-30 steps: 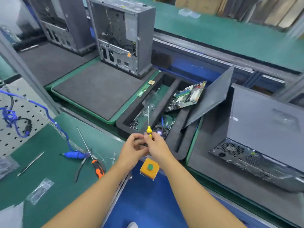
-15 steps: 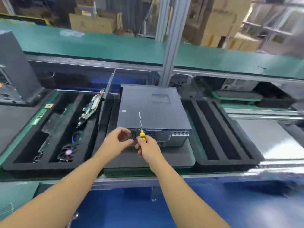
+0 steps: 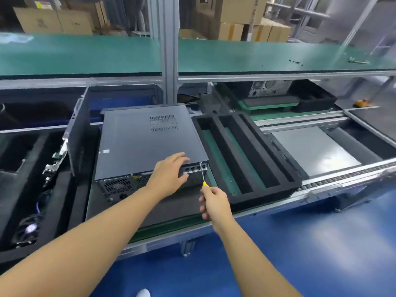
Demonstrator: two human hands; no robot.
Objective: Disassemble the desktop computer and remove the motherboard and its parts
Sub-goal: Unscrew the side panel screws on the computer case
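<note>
The grey metal desktop computer case (image 3: pixel 139 142) lay flat on a dark foam mat (image 3: pixel 167 209). The left hand (image 3: pixel 169 176) rested on its five-o'clock corner, fingers nearly straight, clasping nothing. The right hand (image 3: pixel 215 203), curled tight round a slim yellow-handled screwdriver (image 3: pixel 202 175), pointed the tip toward twelve o'clock at that same corner. A black slotted foam tray (image 3: pixel 267 195) sat at the case's three o'clock.

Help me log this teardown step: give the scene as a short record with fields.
unit: desktop computer, flat on a black foam pad, cover on, rear panel towards the person
left hand: rests on the unit's rear top edge
right hand: grips a yellow-handled screwdriver, tip at the rear panel's right corner
right of unit: slotted black foam tray
left of unit: circuit board standing in another foam tray
</note>
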